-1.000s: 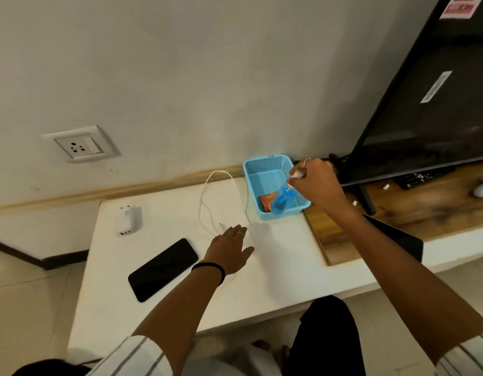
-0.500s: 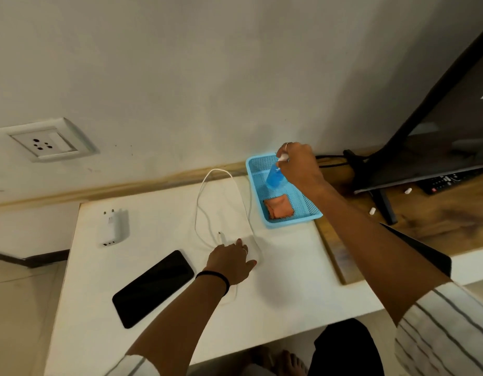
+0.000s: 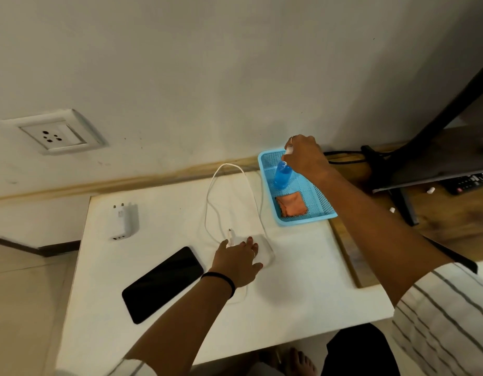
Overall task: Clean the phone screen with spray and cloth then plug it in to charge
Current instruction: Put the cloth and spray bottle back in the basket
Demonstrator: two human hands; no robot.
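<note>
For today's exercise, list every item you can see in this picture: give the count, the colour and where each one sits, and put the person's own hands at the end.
phone: 1, black, face up on the white table, front left.
charger adapter: 1, white, on the table, back left.
cable: 1, white, looped mid-table.
basket: 1, light blue, table's back right.
spray bottle: 1, blue, upright in the basket.
cloth: 1, orange, folded in the basket.
wall socket: 1, white, on the wall, left.
TV: 1, black, far right.
remote: 1, black, under the TV.
left hand: rests on a white object on the table.
right hand: grips the bottle's top.
</note>
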